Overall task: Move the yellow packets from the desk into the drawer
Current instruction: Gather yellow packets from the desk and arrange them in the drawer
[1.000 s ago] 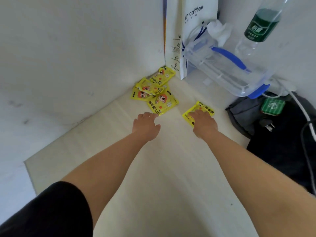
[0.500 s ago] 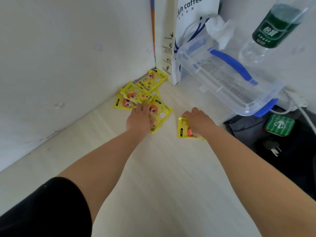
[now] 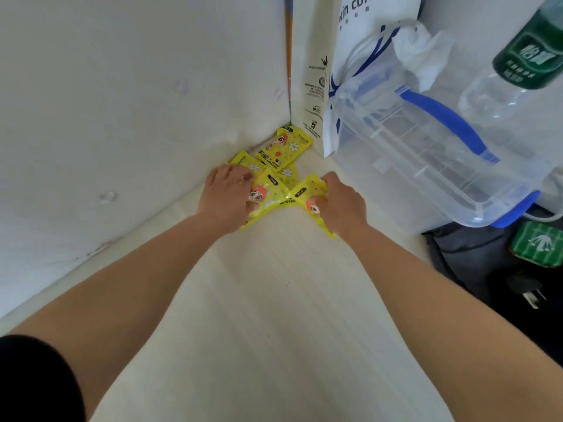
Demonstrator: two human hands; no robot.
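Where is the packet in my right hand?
Head view, centre: the right hand grips the yellow packet at the back corner of the desk, just right of the left hand, before the white paper bag.

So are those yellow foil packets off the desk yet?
No: the yellow foil packets lie piled on the pale wooden desk, against the white wall.

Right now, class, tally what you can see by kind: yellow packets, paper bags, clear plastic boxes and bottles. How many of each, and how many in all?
yellow packets: 5
paper bag: 1
clear plastic box: 1
bottle: 1
Total: 8
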